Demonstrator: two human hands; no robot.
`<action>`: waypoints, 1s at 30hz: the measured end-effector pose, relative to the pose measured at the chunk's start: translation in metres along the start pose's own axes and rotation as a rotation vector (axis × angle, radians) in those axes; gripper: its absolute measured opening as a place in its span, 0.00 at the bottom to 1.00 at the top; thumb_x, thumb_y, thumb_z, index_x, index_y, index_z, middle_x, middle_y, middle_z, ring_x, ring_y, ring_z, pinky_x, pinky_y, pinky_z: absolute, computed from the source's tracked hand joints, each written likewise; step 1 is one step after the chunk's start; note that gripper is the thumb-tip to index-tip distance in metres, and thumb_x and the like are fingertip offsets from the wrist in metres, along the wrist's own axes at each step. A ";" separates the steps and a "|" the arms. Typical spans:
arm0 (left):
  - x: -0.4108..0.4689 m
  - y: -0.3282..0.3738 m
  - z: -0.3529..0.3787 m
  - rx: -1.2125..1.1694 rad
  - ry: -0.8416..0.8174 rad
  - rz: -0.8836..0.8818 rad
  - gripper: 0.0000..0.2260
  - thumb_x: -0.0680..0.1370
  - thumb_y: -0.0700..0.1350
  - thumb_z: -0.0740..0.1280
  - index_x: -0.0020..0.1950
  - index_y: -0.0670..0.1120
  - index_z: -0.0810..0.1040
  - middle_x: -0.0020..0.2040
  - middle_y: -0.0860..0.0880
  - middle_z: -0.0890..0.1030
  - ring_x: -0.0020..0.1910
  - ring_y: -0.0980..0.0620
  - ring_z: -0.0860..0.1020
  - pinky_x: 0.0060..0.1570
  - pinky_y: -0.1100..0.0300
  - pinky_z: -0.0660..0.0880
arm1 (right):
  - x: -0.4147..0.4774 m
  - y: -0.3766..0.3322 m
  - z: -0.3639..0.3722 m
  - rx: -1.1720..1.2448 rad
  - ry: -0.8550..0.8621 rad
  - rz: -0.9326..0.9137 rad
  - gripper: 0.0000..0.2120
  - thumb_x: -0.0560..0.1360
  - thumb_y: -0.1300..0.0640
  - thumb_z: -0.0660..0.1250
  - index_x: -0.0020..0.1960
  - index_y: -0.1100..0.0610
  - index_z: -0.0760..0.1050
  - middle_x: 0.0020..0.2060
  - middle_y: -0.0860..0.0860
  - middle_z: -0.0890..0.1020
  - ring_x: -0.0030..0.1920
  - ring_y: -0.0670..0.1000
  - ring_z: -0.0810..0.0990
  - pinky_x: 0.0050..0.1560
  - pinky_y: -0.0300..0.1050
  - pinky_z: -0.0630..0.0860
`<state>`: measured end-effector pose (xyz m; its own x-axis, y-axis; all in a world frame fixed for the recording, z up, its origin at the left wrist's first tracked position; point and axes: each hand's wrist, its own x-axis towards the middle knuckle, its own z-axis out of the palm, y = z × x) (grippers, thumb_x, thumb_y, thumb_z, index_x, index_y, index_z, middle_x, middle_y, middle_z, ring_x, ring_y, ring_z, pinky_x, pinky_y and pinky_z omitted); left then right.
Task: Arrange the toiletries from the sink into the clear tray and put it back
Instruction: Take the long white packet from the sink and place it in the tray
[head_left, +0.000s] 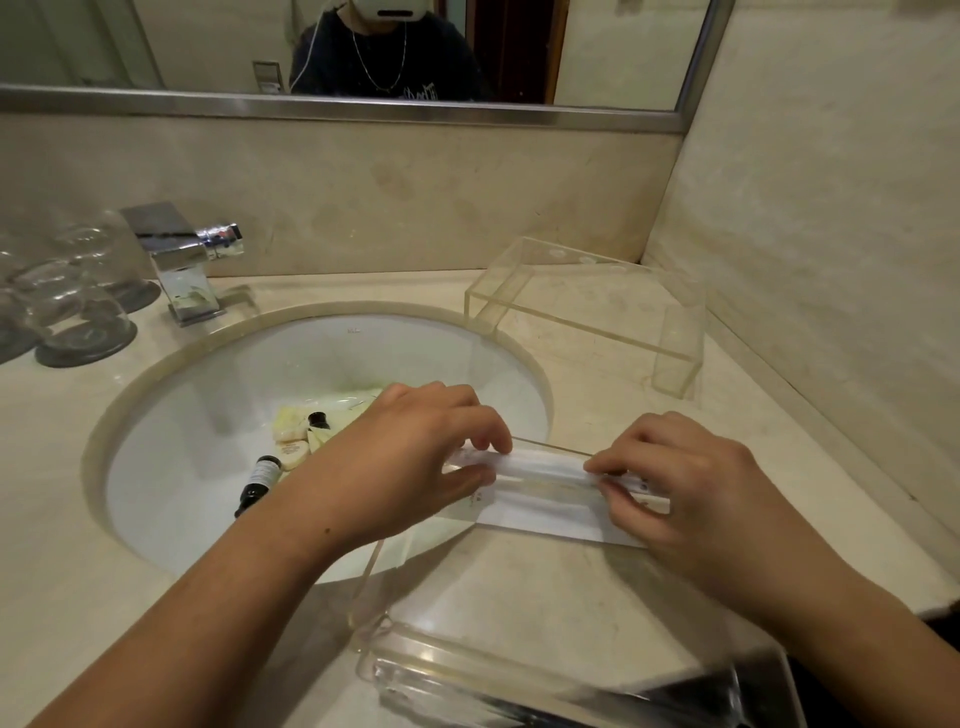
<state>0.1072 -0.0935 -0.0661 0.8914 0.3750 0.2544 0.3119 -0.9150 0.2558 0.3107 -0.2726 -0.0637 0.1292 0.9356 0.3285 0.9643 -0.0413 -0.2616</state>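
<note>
Nearest the camera, the clear rectangular acrylic tray (519, 618) sits on the beige marble tabletop (67, 467), its left wall overhanging the rim of the round white sink (171, 415). At the tray's far end, both hands meet over a long, flat white paper-wrapped packet (545, 465). The left hand (415, 457) pinches the packet's left end between thumb and fingers (488, 434), narrowly closed on it. The right hand (696, 488) pinches the right end the same way, its fingers (618, 462) closed on the wrapper. A second flat white packet (545, 525) lies just below the fingers, inside the tray along its far wall.

Left of the left fingers, down in the sink, lie two small dark bottles with black caps (260, 480) among several pale yellow sachets and soaps (296, 431), partly hidden by the left wrist.

Beyond the right fingers, well apart, a clear acrylic stand (597, 317) sits on the tabletop near the corner of the wall. Farther left, behind the sink, stand a square chrome tap (182, 260) and upturned clear drinking glasses (72, 306) on dark coasters. A mirror (623, 52) runs along the wall at the far edge.
</note>
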 end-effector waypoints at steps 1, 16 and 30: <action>-0.001 0.000 0.001 0.012 -0.014 0.002 0.08 0.78 0.58 0.69 0.56 0.63 0.78 0.49 0.61 0.76 0.47 0.60 0.73 0.53 0.62 0.65 | 0.000 0.002 0.005 -0.008 -0.024 -0.002 0.08 0.73 0.53 0.72 0.52 0.47 0.84 0.43 0.41 0.78 0.44 0.44 0.76 0.43 0.42 0.77; -0.003 0.005 0.007 0.032 -0.113 -0.013 0.16 0.77 0.61 0.70 0.64 0.64 0.74 0.56 0.62 0.72 0.51 0.61 0.65 0.58 0.67 0.57 | -0.012 0.012 0.019 0.003 -0.142 0.005 0.18 0.75 0.40 0.64 0.65 0.38 0.76 0.57 0.32 0.75 0.58 0.42 0.73 0.55 0.43 0.72; 0.002 0.006 0.013 0.079 -0.059 -0.014 0.15 0.77 0.59 0.71 0.62 0.63 0.75 0.53 0.62 0.72 0.48 0.61 0.65 0.55 0.63 0.61 | -0.012 0.011 0.020 -0.015 -0.132 0.027 0.20 0.73 0.46 0.72 0.64 0.40 0.77 0.54 0.33 0.75 0.55 0.42 0.73 0.51 0.38 0.67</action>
<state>0.1153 -0.1001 -0.0766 0.9038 0.3808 0.1954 0.3475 -0.9194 0.1845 0.3153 -0.2773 -0.0888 0.1245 0.9720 0.1994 0.9645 -0.0713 -0.2544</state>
